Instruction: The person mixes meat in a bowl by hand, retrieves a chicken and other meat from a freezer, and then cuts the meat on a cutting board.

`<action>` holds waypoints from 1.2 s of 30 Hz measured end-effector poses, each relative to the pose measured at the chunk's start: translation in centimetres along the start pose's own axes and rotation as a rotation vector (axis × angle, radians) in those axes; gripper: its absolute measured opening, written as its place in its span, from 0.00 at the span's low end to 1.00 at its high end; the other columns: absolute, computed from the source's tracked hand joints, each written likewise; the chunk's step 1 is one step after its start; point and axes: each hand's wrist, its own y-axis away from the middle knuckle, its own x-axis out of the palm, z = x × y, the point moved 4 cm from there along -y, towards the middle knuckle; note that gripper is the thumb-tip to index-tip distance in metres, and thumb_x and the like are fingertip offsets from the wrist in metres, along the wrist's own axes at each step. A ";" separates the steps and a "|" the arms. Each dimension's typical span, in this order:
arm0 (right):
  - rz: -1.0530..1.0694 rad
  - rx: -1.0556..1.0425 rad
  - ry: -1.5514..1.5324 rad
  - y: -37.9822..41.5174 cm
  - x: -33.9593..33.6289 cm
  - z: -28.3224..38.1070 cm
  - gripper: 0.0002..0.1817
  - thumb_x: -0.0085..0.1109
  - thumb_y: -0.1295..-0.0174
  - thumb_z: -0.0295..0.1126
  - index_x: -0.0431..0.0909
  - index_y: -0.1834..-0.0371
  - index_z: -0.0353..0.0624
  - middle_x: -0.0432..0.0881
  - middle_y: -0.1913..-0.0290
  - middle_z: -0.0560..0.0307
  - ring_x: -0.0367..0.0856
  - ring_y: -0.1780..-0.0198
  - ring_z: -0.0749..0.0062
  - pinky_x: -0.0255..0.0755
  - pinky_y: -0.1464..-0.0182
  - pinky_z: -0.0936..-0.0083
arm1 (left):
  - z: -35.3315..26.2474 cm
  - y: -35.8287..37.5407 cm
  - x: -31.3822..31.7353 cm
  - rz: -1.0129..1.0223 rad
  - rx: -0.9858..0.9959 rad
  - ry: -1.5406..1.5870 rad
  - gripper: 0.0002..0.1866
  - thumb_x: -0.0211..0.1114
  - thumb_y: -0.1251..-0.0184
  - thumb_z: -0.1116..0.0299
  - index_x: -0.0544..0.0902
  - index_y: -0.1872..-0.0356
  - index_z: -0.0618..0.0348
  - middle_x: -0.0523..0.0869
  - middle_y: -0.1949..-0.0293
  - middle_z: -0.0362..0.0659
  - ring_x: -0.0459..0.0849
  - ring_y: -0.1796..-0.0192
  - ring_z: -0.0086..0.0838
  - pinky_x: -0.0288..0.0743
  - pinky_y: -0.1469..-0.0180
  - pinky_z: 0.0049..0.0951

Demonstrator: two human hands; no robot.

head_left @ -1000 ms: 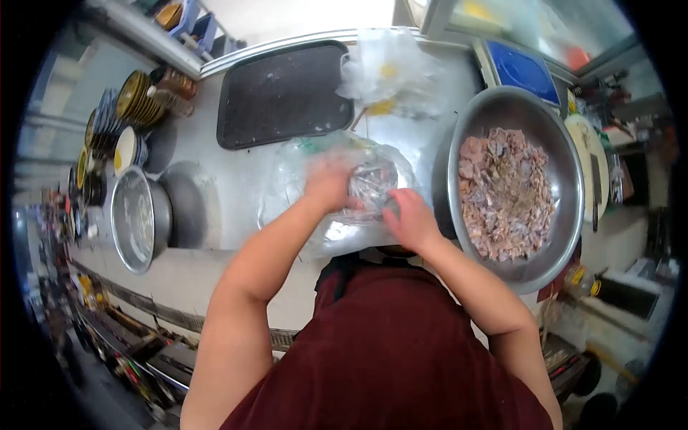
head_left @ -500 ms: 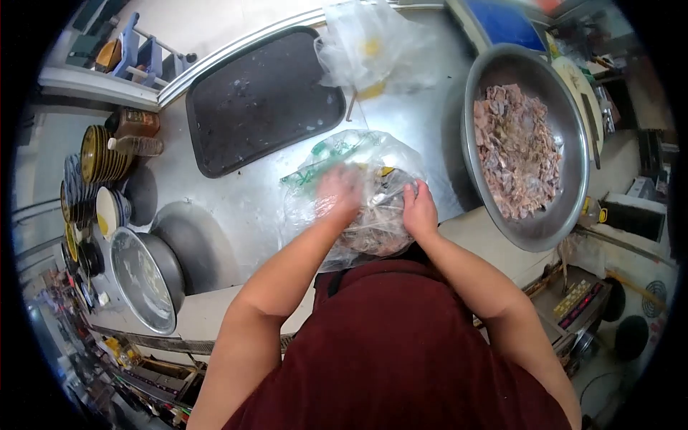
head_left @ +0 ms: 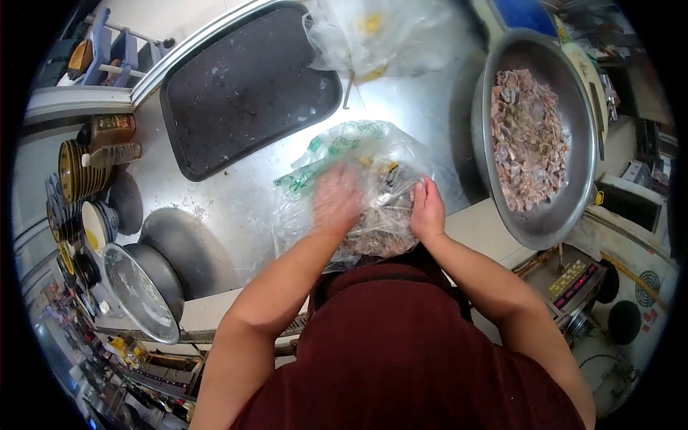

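Observation:
A clear plastic bag (head_left: 358,132) with green print lies on the steel worktop right in front of me. Pieces of raw meat (head_left: 383,229) show through its near side. My right hand (head_left: 428,208) holds the bag's right side, thumb and fingers closed on the plastic. At the left part of the bag is my left hand (head_left: 337,199), palm down and smeared by motion, with its fingers blurred against the film. Right of the bag stands a large metal basin (head_left: 584,190) holding a heap of cut raw meat (head_left: 527,140).
A dark tray (head_left: 247,93) lies at the back left of the worktop (head_left: 215,208). More plastic bags (head_left: 408,36) are piled behind the bag. On the left are a smaller metal bowl (head_left: 161,287), stacked plates (head_left: 75,168) and a plastic bottle (head_left: 115,154).
The view has shifted slightly, so the tray and bags sit higher and the basin farther right. Both hands stay at the bag; the left one is blurred in both frames.

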 end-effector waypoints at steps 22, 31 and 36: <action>-0.026 -0.061 -0.025 3.6 -4.3 0.5 0.27 0.46 0.27 0.48 0.70 0.35 0.39 0.74 0.41 0.40 0.77 0.43 0.49 0.70 0.41 0.62 | -2.3 0.7 -0.8 0.011 0.128 -0.222 0.25 0.62 0.40 0.68 0.77 0.38 0.54 0.74 0.37 0.57 0.71 0.36 0.51 0.67 0.34 0.45; -0.213 -0.214 -0.153 10.5 -13.5 -8.5 0.19 0.50 0.29 0.39 0.76 0.44 0.37 0.76 0.48 0.44 0.79 0.52 0.53 0.72 0.45 0.64 | -12.1 6.6 2.0 0.276 0.287 -0.046 0.37 0.68 0.39 0.50 0.69 0.31 0.54 0.59 0.26 0.59 0.53 0.24 0.57 0.48 0.25 0.57; -0.226 -0.051 -0.181 13.5 -18.2 -21.3 0.19 0.52 0.31 0.40 0.77 0.46 0.38 0.77 0.48 0.44 0.79 0.50 0.50 0.72 0.44 0.62 | -15.3 6.3 6.8 0.376 0.409 -0.610 0.44 0.77 0.54 0.48 0.72 0.32 0.48 0.60 0.25 0.51 0.50 0.23 0.53 0.47 0.24 0.54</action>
